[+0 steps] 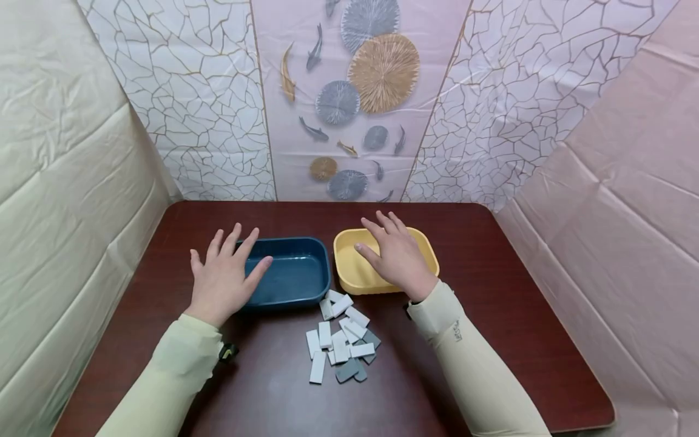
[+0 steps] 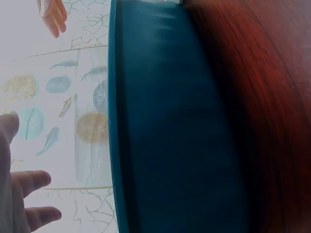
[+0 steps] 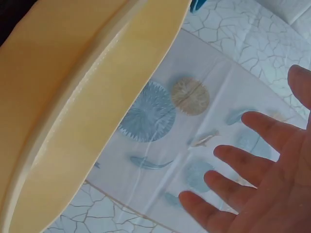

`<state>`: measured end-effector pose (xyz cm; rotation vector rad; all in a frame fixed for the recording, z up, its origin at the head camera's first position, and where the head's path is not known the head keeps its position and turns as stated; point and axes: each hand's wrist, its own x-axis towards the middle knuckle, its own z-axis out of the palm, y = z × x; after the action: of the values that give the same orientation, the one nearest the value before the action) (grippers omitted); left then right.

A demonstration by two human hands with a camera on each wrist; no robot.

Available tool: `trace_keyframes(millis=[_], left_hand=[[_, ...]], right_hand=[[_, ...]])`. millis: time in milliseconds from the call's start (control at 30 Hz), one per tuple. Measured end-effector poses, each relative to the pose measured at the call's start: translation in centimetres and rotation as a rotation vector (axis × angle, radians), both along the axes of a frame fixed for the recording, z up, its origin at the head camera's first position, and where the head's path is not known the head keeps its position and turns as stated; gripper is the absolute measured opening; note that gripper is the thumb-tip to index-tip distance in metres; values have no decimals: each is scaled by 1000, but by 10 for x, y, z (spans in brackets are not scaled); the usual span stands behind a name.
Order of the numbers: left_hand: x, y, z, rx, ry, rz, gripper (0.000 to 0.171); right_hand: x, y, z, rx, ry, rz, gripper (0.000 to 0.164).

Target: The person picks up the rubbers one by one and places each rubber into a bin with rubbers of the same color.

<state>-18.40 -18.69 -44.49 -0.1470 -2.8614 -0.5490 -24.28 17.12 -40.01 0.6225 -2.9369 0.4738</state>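
Observation:
My left hand (image 1: 222, 282) is spread over the left end of a dark blue rectangular tray (image 1: 295, 301), holding nothing. In the left wrist view the tray's side wall (image 2: 170, 121) fills the middle, with the left fingers (image 2: 34, 182) beyond it. My right hand (image 1: 400, 255) hovers over a yellow rectangular tray (image 1: 349, 282), fingers extended and nothing in them. The right wrist view shows the spread right hand (image 3: 257, 179) beside the yellow tray's wall (image 3: 97, 97). Between the forearms lies a loose pile of white and grey rectangular tiles (image 1: 324, 334), some overlapping.
Everything stands on a dark red-brown wooden table (image 1: 491, 340) with rounded corners. Patterned cloth (image 1: 349, 152) hangs behind it, and pale cloth walls (image 1: 617, 182) close in both sides. The two trays stand side by side, the tiles in front of them.

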Motion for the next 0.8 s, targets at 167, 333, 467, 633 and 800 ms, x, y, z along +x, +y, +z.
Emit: trace_keyframes(millis=[167,333,467,633,800], left_hand=[[6,-5,-4,0,-3,17,75],[15,-12,-6,11,20,63,71],[25,-26,-10,29,43,102,67],[38,-46,-19,51,43,135,58],[44,-57,-25,84,-11,150,55]], right_hand=[[17,-6,-1,-28,40,66,61],[47,-21,-7,-60,-1,212,39],[69,-38,-26,19,-87,353,36],[84,-56,-55,171,-158,413,48],[87,-64,-67,238,-165,409,48]])
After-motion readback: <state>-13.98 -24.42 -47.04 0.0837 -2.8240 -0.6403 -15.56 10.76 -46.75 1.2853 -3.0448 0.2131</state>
